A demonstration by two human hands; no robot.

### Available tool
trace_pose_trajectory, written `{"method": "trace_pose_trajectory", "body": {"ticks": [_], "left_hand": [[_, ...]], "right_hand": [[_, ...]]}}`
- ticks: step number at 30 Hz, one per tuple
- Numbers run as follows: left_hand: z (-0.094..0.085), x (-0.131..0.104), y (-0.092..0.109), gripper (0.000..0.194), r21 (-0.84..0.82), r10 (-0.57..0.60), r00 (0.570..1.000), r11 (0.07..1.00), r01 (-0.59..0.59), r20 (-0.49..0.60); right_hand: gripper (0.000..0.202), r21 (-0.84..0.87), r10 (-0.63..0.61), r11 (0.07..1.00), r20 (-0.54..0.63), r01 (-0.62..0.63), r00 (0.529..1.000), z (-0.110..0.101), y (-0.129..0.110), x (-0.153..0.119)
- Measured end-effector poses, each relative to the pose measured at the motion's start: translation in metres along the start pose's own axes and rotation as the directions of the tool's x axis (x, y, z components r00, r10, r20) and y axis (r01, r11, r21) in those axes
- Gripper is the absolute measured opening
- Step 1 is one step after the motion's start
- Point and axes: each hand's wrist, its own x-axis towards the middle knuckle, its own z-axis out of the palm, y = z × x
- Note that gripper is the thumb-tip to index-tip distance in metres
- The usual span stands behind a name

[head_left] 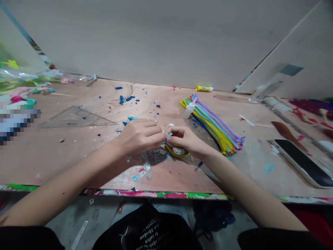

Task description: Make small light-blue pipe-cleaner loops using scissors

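Observation:
Near the middle of the table, my left hand (142, 135) and my right hand (183, 138) meet at the fingertips. Between them is a small light-blue piece (169, 134), pinched by the right thumb and index finger. The left fingers are curled closed at its other side; what they grip is hidden. Yellow-handled scissors (179, 155) lie under the hands, their handle loops partly covered by the right hand. Blue and white scraps (147, 166) are scattered just below.
A bundle of coloured fuzzy sticks (215, 121) with a glue bottle (189, 108) lies right of the hands. A clear set square (78, 117) is left, a glue stick (204, 89) at the back, a phone (303, 161) and brown wooden tool (288, 134) at right.

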Motion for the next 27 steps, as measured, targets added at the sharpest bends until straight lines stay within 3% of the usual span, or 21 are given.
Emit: {"method": "trace_pose_trajectory", "body": {"ticks": [4, 8, 13, 18, 23, 25, 27], "left_hand": [[0.003, 0.0, 0.001, 0.018, -0.082, -0.105, 0.994, 0.991, 0.102, -0.033], [0.004, -0.002, 0.003, 0.015, -0.241, -0.254, 0.966, 0.941, 0.239, -0.035], [0.002, -0.001, 0.003, 0.013, -0.432, -0.383, 0.92, 0.818, 0.38, 0.085], [0.0, 0.003, 0.002, 0.011, -0.547, -0.448, 0.872, 0.688, 0.476, 0.196], [-0.002, 0.006, 0.001, 0.012, -0.613, -0.472, 0.832, 0.575, 0.542, 0.292], [-0.002, 0.006, 0.001, 0.013, -0.621, -0.469, 0.833, 0.569, 0.539, 0.293], [-0.002, 0.006, 0.001, 0.012, -0.618, -0.477, 0.838, 0.584, 0.527, 0.264]], "right_hand": [[0.02, -0.092, -0.145, 0.986, -0.051, 0.14, 0.988, 0.005, 0.001, 0.001], [0.008, -0.331, -0.321, 0.905, -0.112, 0.269, 0.94, 0.008, -0.001, 0.0], [0.007, -0.66, -0.567, 0.644, -0.071, 0.387, 0.821, 0.012, -0.008, -0.005], [0.009, -0.77, -0.693, 0.429, 0.056, 0.473, 0.719, 0.011, -0.009, -0.01], [0.007, -0.826, -0.731, 0.222, 0.212, 0.519, 0.649, 0.006, -0.005, -0.012], [0.007, -0.819, -0.726, 0.259, 0.185, 0.512, 0.662, 0.006, -0.006, -0.011], [0.006, -0.769, -0.681, 0.432, 0.063, 0.47, 0.729, 0.007, -0.008, -0.01]]}}
